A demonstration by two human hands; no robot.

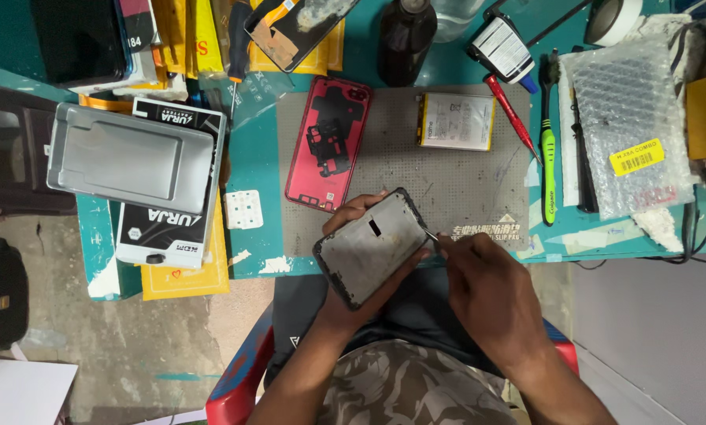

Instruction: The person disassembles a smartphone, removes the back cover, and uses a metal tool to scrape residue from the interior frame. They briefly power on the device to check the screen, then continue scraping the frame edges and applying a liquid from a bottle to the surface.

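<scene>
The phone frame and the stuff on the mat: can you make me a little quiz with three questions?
1. True or false: the left hand holds the grey phone frame.
2. What colour is the back cover lying on the grey mat?
3. The right hand puts a thin tool tip against the frame's: A) right edge B) left edge.

Key: 1 true. 2 red. 3 A.
</scene>
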